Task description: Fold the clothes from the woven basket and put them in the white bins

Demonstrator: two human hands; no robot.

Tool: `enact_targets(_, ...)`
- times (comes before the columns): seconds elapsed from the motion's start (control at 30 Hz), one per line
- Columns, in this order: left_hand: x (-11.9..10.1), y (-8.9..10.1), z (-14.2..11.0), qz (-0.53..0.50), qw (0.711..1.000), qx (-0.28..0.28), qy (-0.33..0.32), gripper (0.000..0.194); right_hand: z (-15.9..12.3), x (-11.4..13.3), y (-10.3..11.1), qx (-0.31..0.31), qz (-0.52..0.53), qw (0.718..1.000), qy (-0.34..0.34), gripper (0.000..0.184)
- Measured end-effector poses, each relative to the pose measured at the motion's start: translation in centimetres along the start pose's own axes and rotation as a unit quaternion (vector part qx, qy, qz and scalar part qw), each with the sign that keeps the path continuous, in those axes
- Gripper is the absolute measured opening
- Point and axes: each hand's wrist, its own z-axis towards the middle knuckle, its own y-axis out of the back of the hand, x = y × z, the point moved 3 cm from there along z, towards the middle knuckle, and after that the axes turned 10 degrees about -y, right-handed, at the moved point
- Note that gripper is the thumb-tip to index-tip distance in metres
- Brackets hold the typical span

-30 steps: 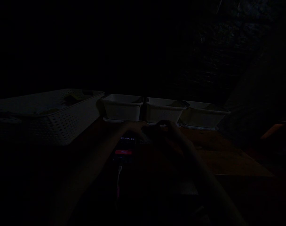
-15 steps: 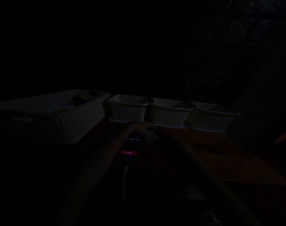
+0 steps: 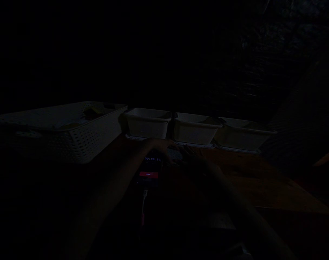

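Observation:
The scene is very dark. My left hand [image 3: 159, 145] lies low on the wooden table [image 3: 262, 180], just beyond a phone [image 3: 150, 169] with a lit timer screen. My right hand [image 3: 193, 159] is beside it, to the right. Between the two hands lies a small pale thing [image 3: 175, 154] that I cannot make out. The fingers of both hands are too dim to read. Just behind the hands stand three white bins [image 3: 148, 123] in a row.
A large white perforated basket [image 3: 80, 137] holding a few dim items stands at the left. A white cable [image 3: 144, 202] runs from the phone toward me. The table's right edge [image 3: 302, 209] falls off into darkness.
Both hands have sunk lower onto the table by the phone. The view has shifted slightly to the left. The timer has advanced one second.

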Motion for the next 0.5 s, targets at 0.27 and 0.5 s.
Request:
enact_targets(0.27,0.49,-0.30,0.29,0.010,1.000,-0.006,-0.010,0.087,0.65,-0.63,-0.27,-0.024,0.054,0.998,-0.009,0.071)
enact_targets(0.5,0.23,-0.39,0.30,0.013,1.000,-0.004,-0.007,0.087,0.23,-0.40,-0.13,-0.020,0.042,0.999,-0.006,0.076)
